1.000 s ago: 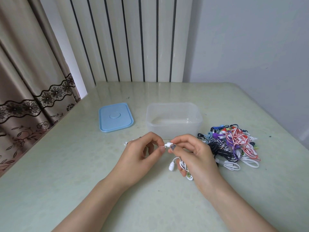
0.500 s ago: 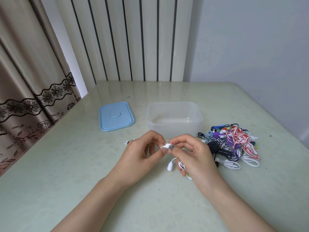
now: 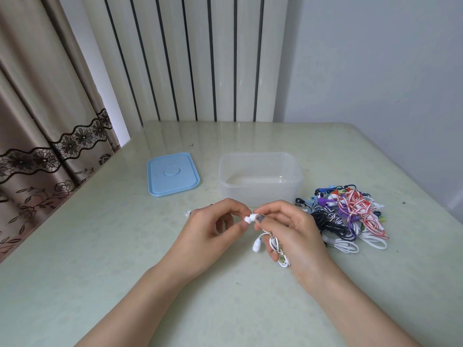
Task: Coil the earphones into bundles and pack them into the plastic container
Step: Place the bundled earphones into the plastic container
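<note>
My right hand [image 3: 293, 234] grips a coiled white earphone [image 3: 275, 249]; one earbud [image 3: 257, 244] dangles below its fingers. Thumb and forefinger of that hand pinch the other white earbud [image 3: 251, 217], and my left hand [image 3: 213, 234] pinches the same earbud from the left side. Both hands hover just in front of the clear plastic container [image 3: 260, 194], which stands open with nothing visible inside. A heap of tangled, colourful earphones [image 3: 348, 216] lies on the table to the right of my right hand.
The container's blue lid [image 3: 172, 174] lies flat to the left of the container. A small white piece [image 3: 187, 213] lies on the table just left of my left hand. A curtain hangs at the far left; wall panels stand behind the pale green table [image 3: 100, 259].
Both hands stay pinched together on the white earbud with almost no movement; the dangling earbud has shifted slightly.
</note>
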### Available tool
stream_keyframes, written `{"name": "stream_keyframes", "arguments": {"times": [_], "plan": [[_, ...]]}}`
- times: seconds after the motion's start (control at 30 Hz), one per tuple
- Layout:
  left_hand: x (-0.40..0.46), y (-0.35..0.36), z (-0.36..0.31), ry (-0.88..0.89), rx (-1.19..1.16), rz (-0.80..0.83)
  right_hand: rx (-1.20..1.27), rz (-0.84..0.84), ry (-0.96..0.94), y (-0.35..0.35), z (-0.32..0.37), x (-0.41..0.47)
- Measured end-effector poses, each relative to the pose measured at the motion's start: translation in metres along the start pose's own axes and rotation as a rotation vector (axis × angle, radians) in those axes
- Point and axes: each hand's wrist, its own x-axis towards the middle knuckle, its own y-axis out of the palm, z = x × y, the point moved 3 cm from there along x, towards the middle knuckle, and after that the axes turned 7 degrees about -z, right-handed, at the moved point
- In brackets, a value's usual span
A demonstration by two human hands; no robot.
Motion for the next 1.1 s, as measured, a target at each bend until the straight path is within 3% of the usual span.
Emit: {"name": "stream_keyframes", "arguments": {"times": [0.43, 0.73, 0.97, 1.1], "plan": [[0.002, 0.0, -0.009, -0.033, -0.306, 0.062, 0.117, 0.17, 0.189, -0.005, 0.004, 0.004], [0.003, 0.003, -0.009, -0.103, -0.403, 0.112, 0.117, 0.169, 0.23, -0.004, 0.008, 0.0], [0.003, 0.006, -0.009, -0.133, -0.447, 0.095, 0.186, 0.168, 0.263, -0.003, 0.009, 0.001], [0.006, 0.001, -0.01, -0.149, -0.438, -0.003, 0.327, 0.201, 0.332, -0.002, 0.013, 0.0]]}}
